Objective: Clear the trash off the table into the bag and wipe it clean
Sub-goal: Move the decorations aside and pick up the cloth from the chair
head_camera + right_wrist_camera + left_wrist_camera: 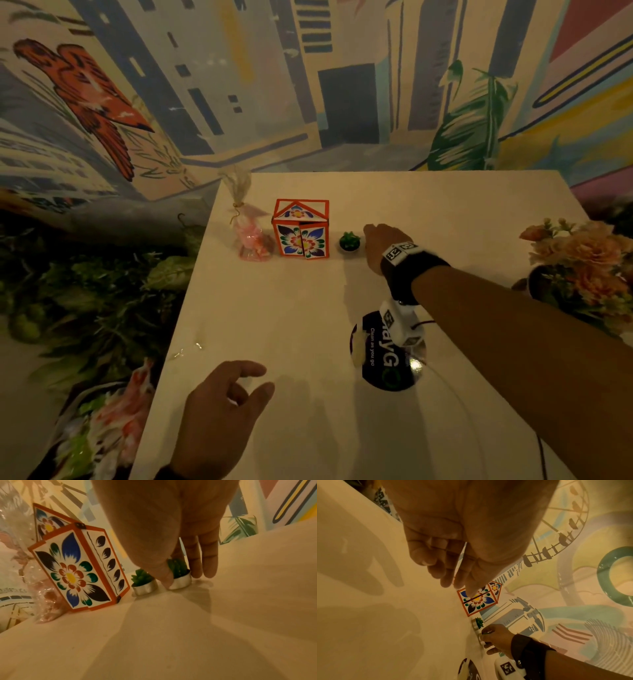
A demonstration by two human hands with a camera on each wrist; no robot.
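Observation:
On the white table (445, 212) my right hand (371, 240) reaches to the far middle. In the right wrist view its thumb (165, 580) and fingers (205, 566) pinch a small green succulent tealight (182, 579) that stands on the table. A second succulent tealight (145, 584) stands just left of it, also seen in the head view (349, 242). My left hand (260, 380) hovers over the near left of the table, fingers loosely curled and holding nothing. A scrap of clear wrapper (188, 347) lies by the left edge. What looks like a dark bag (109, 421) of crumpled wrappers sits below the table's left corner.
A floral painted box (301, 228) stands left of the tealights, with a clear gift bag of pink sweets (251, 233) beside it. A round black sticker (387, 363) marks the table under my right forearm. A pot of peach flowers (582, 263) stands at the right edge.

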